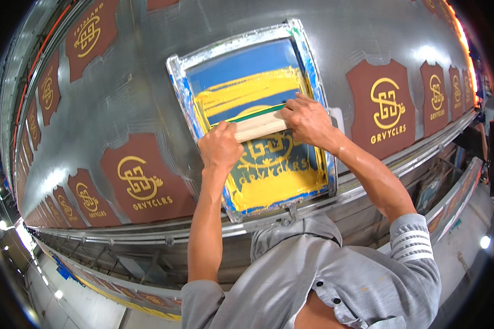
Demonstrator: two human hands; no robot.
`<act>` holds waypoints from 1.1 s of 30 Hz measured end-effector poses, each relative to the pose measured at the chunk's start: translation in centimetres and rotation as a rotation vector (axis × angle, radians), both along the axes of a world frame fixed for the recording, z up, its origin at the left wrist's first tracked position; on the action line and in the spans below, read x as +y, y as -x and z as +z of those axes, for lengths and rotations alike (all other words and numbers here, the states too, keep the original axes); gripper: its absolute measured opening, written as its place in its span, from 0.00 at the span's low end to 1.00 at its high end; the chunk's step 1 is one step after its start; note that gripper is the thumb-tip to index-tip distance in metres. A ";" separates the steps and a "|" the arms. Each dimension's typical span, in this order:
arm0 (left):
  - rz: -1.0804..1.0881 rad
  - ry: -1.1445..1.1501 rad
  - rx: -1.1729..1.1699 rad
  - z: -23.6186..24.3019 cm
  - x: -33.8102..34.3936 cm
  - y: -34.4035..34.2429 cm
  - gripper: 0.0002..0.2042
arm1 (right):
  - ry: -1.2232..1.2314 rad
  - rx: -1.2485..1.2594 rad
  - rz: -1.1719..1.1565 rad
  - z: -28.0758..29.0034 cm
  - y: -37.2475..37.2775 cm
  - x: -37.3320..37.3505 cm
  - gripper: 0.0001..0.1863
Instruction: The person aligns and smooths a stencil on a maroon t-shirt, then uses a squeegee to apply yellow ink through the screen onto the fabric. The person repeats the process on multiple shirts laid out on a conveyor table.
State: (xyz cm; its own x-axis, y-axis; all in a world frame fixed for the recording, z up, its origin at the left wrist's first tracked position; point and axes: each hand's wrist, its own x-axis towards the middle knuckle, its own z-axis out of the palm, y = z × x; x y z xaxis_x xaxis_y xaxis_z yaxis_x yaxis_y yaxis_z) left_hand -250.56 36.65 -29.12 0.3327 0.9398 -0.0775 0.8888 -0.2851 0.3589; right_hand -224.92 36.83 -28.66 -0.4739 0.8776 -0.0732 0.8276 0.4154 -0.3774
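Observation:
Both my hands grip a wooden squeegee with a green blade edge, laid across the inside of a screen-printing frame. My left hand is closed round its left end, and my right hand round its right end. Yellow ink coats the near part of the mesh, and another band of it lies beyond the squeegee. Blue mesh shows at the far end. Between the squeegee and the near ink, a lettered design is visible in the mesh. Whatever lies under the frame is hidden.
Maroon garment panels with yellow prints lie along the long grey table, one left of the frame and one right, with several more beyond. A metal rail runs along the table's near edge. Another printing table stands behind me.

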 end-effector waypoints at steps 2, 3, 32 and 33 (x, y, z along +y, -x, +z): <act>0.000 -0.027 -0.008 -0.4 -2.6 0.0 0.17 | 0.007 0.003 0.005 0.1 -0.1 -2.4 0.08; 0.004 -0.017 -0.011 -0.5 -4.0 0.0 0.17 | 0.010 0.001 0.006 0.2 -0.2 -3.6 0.08; -0.062 0.011 0.102 1.2 -19.5 -2.8 0.16 | 0.162 0.422 -0.958 -4.9 -8.0 -6.4 0.22; -0.046 0.030 0.068 1.0 -19.8 -2.7 0.16 | 0.091 0.437 -0.938 -5.9 -8.1 -6.1 0.20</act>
